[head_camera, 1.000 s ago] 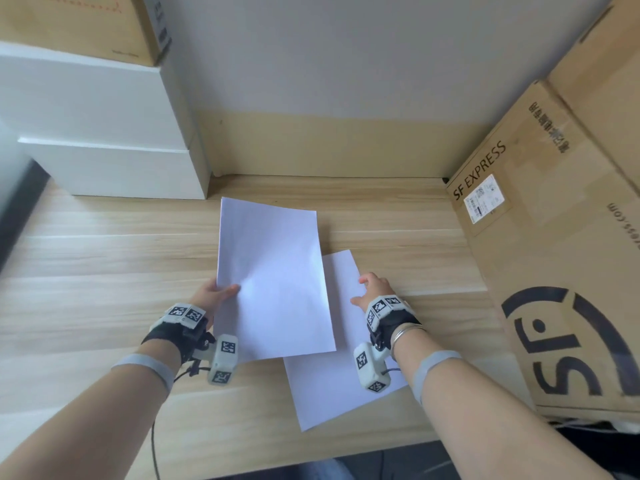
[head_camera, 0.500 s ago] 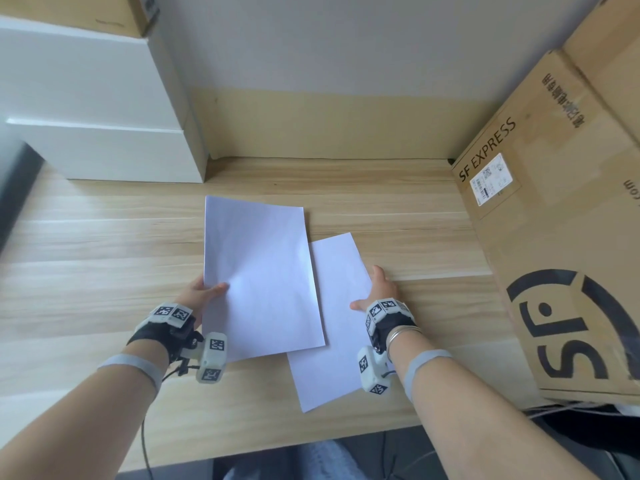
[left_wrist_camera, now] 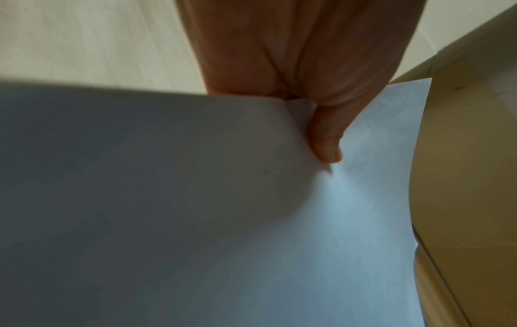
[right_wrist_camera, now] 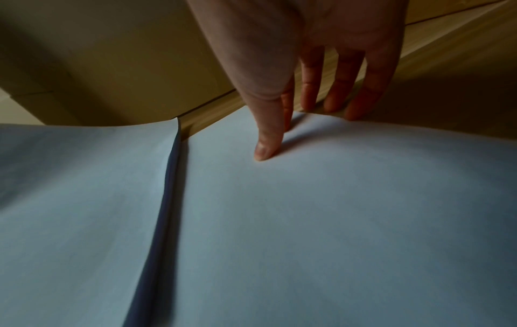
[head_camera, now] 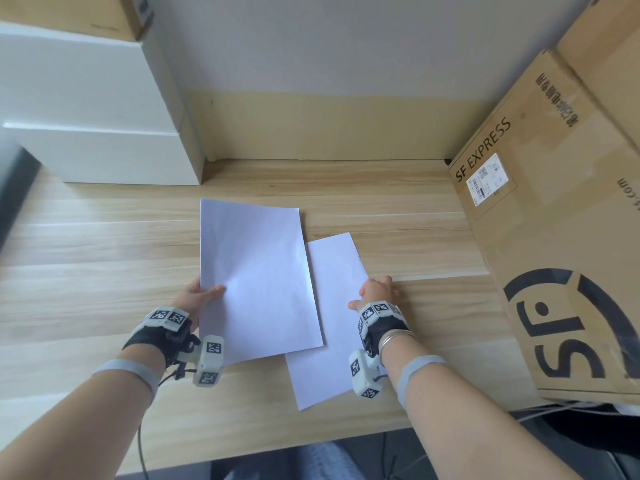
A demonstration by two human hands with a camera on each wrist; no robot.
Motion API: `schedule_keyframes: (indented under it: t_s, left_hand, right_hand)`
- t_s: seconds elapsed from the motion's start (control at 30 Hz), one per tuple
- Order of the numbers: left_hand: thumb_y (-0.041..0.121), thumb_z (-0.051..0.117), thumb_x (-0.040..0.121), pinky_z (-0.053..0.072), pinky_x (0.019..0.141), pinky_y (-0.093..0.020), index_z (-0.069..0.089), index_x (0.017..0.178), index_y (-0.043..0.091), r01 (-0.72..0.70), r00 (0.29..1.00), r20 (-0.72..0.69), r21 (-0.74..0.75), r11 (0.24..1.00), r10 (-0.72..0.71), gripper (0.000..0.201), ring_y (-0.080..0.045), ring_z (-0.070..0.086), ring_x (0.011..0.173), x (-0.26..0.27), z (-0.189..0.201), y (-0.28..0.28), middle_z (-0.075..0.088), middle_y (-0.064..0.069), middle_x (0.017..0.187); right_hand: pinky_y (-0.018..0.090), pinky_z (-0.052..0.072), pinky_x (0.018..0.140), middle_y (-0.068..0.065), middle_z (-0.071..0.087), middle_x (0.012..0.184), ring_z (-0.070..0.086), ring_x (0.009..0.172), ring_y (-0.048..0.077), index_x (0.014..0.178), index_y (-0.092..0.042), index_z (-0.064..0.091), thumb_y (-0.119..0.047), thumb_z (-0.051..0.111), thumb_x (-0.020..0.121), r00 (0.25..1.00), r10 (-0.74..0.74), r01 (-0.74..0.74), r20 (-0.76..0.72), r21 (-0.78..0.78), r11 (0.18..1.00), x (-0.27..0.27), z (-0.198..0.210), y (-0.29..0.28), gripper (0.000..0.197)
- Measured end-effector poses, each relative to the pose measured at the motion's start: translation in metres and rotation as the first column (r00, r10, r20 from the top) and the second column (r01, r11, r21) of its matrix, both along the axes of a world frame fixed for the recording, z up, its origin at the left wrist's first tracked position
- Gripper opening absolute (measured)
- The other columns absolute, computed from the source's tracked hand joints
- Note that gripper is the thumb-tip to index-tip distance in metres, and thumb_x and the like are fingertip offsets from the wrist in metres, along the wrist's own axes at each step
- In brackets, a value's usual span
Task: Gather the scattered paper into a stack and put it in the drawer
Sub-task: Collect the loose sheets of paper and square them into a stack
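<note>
Pinching the upper sheet (head_camera: 256,278) by its left edge, the left hand (head_camera: 197,299) holds it over the lower sheet (head_camera: 332,320), thumb on top. Right hand (head_camera: 375,292) has its fingers curled at the lower sheet's right edge, thumb pressing it onto the wooden desk (head_camera: 86,258). Bare desk surrounds both sheets. Beyond them, leftward, stand white drawers (head_camera: 97,133); rightward, a cardboard box (head_camera: 554,237) reads "SF EXPRESS".
</note>
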State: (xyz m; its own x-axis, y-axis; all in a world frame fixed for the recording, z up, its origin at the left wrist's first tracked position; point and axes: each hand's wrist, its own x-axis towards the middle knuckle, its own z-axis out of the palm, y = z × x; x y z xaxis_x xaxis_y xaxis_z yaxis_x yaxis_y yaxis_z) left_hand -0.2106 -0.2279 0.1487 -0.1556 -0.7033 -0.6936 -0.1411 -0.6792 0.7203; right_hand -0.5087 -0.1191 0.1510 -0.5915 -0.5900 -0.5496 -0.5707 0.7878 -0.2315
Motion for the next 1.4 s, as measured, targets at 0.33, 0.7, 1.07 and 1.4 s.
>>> schedule_keyframes:
  t_s: [0.33,0.7,1.07,1.4]
  left_hand:
    - [0.001,0.049,0.093,0.047,0.064,-0.036,0.044,0.133,0.006,-0.002,1.000,-0.014,-0.003,1.000,0.002,0.041,-0.024,0.054,0.070,0.003,-0.003,0.000,0.059,-0.008,0.084]
    - [0.006,0.052,0.093,0.053,0.054,-0.033,0.047,0.130,0.007,0.034,0.999,0.010,0.006,0.999,-0.034,0.038,-0.024,0.057,0.068,0.006,-0.006,0.001,0.061,-0.008,0.083]
    - [0.006,0.054,0.091,0.048,0.067,-0.040,0.047,0.130,0.007,0.014,0.999,0.052,0.022,1.000,-0.016,0.039,-0.026,0.055,0.071,0.004,-0.013,-0.006,0.059,-0.009,0.084]
    - [0.001,0.056,0.088,0.048,0.086,-0.050,0.049,0.131,0.009,0.022,0.995,0.100,0.057,0.998,-0.027,0.044,-0.031,0.057,0.084,0.000,-0.023,-0.012,0.061,-0.016,0.101]
  right_hand:
    - [0.035,0.047,0.097,0.013,0.060,0.119,0.055,0.116,0.026,0.129,-0.009,0.042,-0.016,0.078,0.071,0.986,-0.148,0.153,0.081,-0.067,0.986,0.006,-0.003,-0.001,0.069]
    - [0.032,0.038,0.100,0.011,0.045,0.130,0.046,0.120,0.028,0.117,-0.006,0.055,-0.026,0.070,0.079,0.995,-0.035,0.037,-0.096,0.019,0.999,-0.001,0.005,-0.001,0.046]
    - [0.028,0.041,0.095,0.014,0.056,0.133,0.053,0.120,0.028,0.129,-0.005,0.052,-0.010,0.052,0.093,0.979,-0.166,0.193,0.115,-0.288,0.938,-0.043,0.023,0.006,0.036]
    - [0.022,0.038,0.078,0.015,0.068,0.111,0.062,0.097,0.025,0.106,-0.003,0.065,-0.010,0.055,0.090,0.975,-0.198,0.222,0.103,-0.497,0.839,-0.089,0.067,-0.014,0.021]
